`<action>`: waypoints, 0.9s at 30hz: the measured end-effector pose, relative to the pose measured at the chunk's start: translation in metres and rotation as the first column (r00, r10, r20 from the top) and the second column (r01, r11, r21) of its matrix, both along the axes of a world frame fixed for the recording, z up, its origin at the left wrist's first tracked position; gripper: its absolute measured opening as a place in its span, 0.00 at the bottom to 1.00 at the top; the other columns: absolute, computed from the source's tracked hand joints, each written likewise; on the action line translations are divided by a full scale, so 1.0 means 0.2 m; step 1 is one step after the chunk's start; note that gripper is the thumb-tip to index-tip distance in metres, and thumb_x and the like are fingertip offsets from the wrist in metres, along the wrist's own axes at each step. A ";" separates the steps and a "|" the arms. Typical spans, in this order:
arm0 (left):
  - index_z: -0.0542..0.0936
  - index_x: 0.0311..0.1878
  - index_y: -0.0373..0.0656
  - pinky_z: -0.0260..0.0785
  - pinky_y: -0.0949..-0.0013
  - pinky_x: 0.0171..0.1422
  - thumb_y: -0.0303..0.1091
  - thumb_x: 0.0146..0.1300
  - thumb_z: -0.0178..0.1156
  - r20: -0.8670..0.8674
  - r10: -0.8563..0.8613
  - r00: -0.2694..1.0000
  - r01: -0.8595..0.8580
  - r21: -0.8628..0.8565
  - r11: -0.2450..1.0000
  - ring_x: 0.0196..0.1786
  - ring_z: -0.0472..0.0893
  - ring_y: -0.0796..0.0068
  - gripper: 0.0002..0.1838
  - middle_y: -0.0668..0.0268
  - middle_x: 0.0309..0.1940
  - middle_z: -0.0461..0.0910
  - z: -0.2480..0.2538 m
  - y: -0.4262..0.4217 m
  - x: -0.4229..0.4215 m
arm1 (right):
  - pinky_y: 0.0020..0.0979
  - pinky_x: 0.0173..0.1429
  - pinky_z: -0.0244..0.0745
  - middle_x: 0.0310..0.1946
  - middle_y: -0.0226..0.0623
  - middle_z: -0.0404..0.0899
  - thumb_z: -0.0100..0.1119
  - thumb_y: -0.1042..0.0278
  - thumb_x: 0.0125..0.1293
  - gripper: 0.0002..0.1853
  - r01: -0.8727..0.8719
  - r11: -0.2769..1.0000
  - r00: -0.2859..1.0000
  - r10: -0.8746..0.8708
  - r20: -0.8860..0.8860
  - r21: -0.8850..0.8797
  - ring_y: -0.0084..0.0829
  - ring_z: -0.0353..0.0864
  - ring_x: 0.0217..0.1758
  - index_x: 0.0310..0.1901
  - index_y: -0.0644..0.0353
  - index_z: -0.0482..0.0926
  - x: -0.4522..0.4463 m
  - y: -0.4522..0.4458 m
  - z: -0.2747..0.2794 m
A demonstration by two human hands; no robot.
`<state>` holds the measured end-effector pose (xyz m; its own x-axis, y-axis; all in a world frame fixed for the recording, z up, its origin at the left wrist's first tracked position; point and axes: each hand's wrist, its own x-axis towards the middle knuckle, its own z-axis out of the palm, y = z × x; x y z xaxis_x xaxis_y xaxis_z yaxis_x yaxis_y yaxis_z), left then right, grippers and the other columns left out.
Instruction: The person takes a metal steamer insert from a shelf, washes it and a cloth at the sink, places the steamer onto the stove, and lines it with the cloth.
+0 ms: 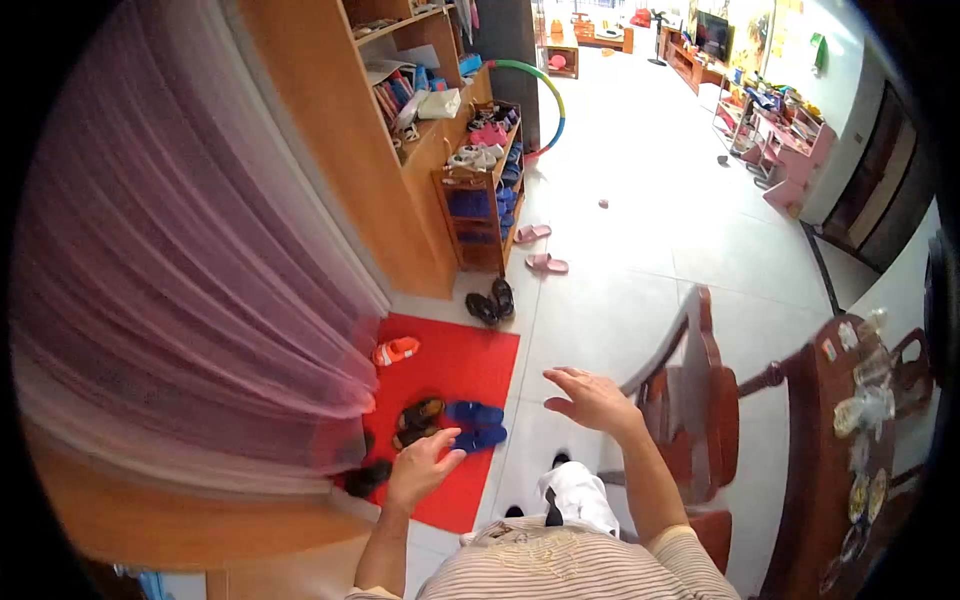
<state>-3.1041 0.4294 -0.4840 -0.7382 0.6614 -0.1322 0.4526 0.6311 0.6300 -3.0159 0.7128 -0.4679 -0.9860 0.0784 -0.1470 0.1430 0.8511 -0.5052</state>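
My left hand (421,468) is held out in the air with its fingers apart, holding nothing. In view it overlaps the red mat (470,350), near a pair of blue slippers (476,412) and dark sandals (420,412). My right hand (588,398) is also raised and empty, fingers stretched to the left, over the pale tiled floor. Just right of it stands a dark red wooden chair (690,400). An orange shoe (396,350) lies at the mat's left edge, by the purple curtain (200,250).
Ahead on the left is a shoe rack (480,215), with black shoes (490,302) and pink slippers (547,263) on the floor beside it. A hula hoop (557,100) leans behind. On the right, a wooden table (815,470) carries small packets. A pink desk (790,145) stands farther off.
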 end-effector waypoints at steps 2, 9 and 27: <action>0.74 0.52 0.46 0.70 0.62 0.49 0.44 0.56 0.58 -0.059 -0.018 0.998 0.021 0.045 0.999 0.46 0.79 0.61 0.21 0.59 0.43 0.79 0.00 0.27 -0.25 | 0.36 0.59 0.66 0.58 0.42 0.68 0.52 0.52 0.62 0.26 0.007 1.000 1.000 -0.007 -0.021 0.002 0.41 0.69 0.58 0.59 0.56 0.65 -0.27 0.25 -0.04; 0.75 0.52 0.43 0.70 0.63 0.49 0.40 0.55 0.60 0.047 0.368 0.929 -0.369 0.011 0.929 0.45 0.80 0.59 0.21 0.54 0.41 0.80 -0.04 0.64 -0.90 | 0.39 0.55 0.67 0.52 0.47 0.71 0.54 0.54 0.61 0.30 -0.222 0.972 0.972 0.215 -0.097 -0.071 0.45 0.71 0.55 0.61 0.59 0.61 -1.35 0.89 0.06; 0.73 0.54 0.42 0.70 0.67 0.47 0.40 0.58 0.59 0.173 0.798 0.578 -0.809 -0.006 0.588 0.46 0.80 0.65 0.22 0.56 0.45 0.80 -0.22 1.08 -2.27 | 0.43 0.46 0.72 0.45 0.56 0.75 0.54 0.71 0.58 0.28 -0.524 0.742 0.702 0.099 -0.706 -0.417 0.50 0.76 0.45 0.61 0.63 0.59 -4.26 1.08 0.45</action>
<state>-3.5586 0.6458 -0.5275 -0.9479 -0.1822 -0.2615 -0.3159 0.6459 0.6950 -3.8683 0.9284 -0.3780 -0.8039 -0.1364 0.5789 -0.5896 0.3112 -0.7454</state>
